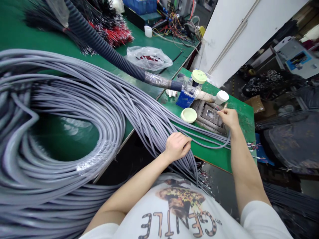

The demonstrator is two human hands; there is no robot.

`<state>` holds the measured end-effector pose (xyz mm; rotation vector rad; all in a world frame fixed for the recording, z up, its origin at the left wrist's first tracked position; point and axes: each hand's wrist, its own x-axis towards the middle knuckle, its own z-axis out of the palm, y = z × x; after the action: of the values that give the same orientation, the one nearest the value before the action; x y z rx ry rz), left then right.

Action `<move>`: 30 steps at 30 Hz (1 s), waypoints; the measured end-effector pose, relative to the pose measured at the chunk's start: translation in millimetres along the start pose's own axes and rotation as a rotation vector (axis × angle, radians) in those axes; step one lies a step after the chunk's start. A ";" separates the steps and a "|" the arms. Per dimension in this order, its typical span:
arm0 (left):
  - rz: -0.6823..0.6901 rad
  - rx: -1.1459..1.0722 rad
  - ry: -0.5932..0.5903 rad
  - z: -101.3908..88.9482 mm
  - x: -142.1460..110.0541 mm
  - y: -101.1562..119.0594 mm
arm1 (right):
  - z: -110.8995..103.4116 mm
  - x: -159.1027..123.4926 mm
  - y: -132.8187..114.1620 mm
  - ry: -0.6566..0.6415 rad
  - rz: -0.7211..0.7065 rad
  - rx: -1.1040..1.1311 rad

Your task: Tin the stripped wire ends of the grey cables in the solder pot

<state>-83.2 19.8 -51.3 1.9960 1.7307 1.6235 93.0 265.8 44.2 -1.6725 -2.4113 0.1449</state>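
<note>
My right hand (229, 118) pinches the end of a grey cable (219, 146), whose thin inner wires point over a solder pot (211, 114). Below this hand the cable bends down and curves left to the bundle. My left hand (177, 145) is closed in a loose fist over the bundle of grey cables (142, 114); what its fingers hold, if anything, is hidden. Beside the pot stand an open pale-green tub (188, 115), a white tub (221, 97) and a blue box (185, 99). Over the pot's far side lies a hose nozzle (205, 96).
A ribbed hose (107, 49) crosses the green table (15, 30). A large cable coil (109, 146) fills the left. Behind lie a clear bag (149, 58), black and red wire bundles (114, 35) and a lidded jar (198, 77). Stripped cable ends (254, 146) reach the right edge.
</note>
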 end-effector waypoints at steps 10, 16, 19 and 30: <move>-0.511 -0.967 0.140 -2.2 30.5 30.6 | -62.6 -121.5 -86.8 -0.075 -0.175 0.782; -0.693 -1.589 0.165 15.6 60.5 73.8 | -73.5 -147.2 -102.0 -0.100 -0.236 0.853; -0.753 -1.691 0.218 17.0 67.7 87.2 | -76.3 -153.6 -101.9 -0.069 -0.239 0.857; -0.896 -1.867 0.060 1.9 68.3 88.8 | -64.9 -192.4 -87.6 0.032 -0.389 0.718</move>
<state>-31.6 38.0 46.5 0.2054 0.2652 1.5830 92.3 52.8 103.3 -0.8719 -2.2095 0.7962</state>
